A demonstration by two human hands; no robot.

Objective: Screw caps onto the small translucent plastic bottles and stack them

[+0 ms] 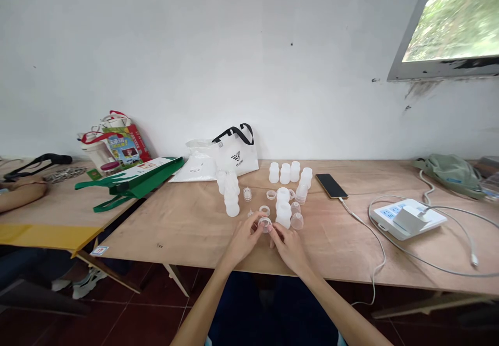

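Note:
Near the table's front edge, my left hand [245, 235] and my right hand [287, 245] pinch a small clear round cap [265, 225] from both sides. Just beyond it a whitish ring [264, 210] lies flat, with another ring [271, 194] farther back. To the right of my fingers stand frosted white bottles [283, 213] and clear domed covers [297, 221]. A small clear nipple-like part [250, 213] lies by my left fingertips, and a clear ribbed piece [247, 194] sits behind it. More frosted bottles [232, 205] are grouped on the left.
Several bottles [285, 173] stand at the back. A white bag [237, 153] leans against the wall. To the right are a phone [331, 186], a power strip [405, 218] and loose cables. A green bag [144, 179] and another person's arm [23, 194] are at left.

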